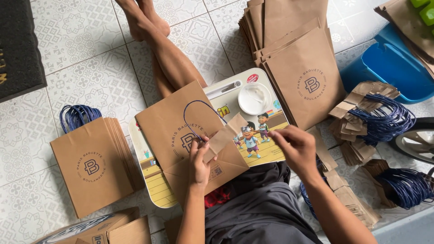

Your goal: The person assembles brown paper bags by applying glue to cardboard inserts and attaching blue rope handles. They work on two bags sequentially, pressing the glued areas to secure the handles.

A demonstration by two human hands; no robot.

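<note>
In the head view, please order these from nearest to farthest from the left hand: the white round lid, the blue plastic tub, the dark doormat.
From the left hand:
1. White round lid, on the tray just above and right.
2. Dark doormat, far upper left.
3. Blue plastic tub, far upper right.

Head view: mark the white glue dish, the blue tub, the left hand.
white glue dish (254, 98), head view, centre of dish
blue tub (389, 68), head view, inner wall
left hand (199, 162), head view, back of hand
</note>
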